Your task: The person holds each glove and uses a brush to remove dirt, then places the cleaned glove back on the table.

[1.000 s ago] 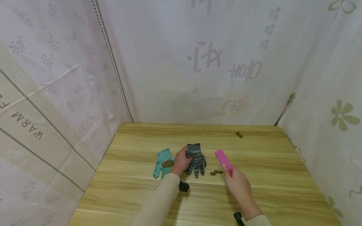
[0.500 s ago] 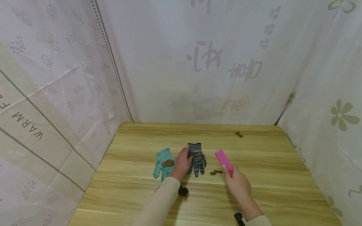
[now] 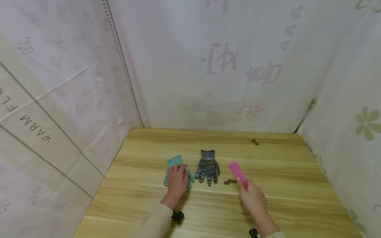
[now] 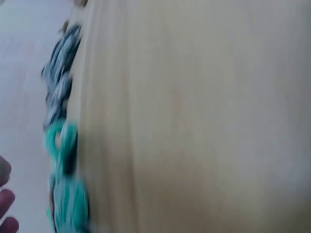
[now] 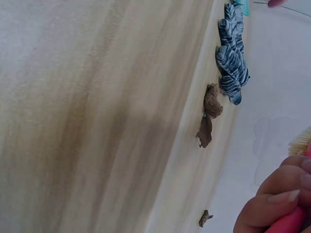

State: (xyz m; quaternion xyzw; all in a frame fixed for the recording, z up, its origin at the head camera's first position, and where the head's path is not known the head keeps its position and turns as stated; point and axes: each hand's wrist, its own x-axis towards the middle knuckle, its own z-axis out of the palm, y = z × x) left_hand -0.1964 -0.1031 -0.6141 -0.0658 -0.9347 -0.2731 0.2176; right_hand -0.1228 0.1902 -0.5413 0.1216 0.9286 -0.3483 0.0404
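My right hand [image 3: 253, 198] grips a pink brush [image 3: 237, 172]; its pale bristles [image 5: 299, 142] show at the edge of the right wrist view. Over the teal glove [image 3: 174, 160] hovers my left hand [image 3: 177, 183], hiding the middle of it. In the left wrist view, the left fingertips [image 4: 6, 199] appear apart from the glove, loosely bent and holding nothing. Between the hands a grey-and-black striped glove [image 3: 207, 168] lies flat, fingers toward me. Just left of the brush is a twisted brown clump [image 3: 229, 181], also seen in the right wrist view.
A smaller brown clump [image 3: 255, 141] lies near the far edge of the wooden table [image 3: 282, 165]. Patterned cloth [image 3: 184, 66] hangs behind the table and along both sides. A black strap-like piece [image 3: 178, 217] is at the left wrist.
My left hand has left the striped glove and moved left over the teal one, covering its brown patch. The right hand keeps its grip on the brush. The head view has shifted slightly.
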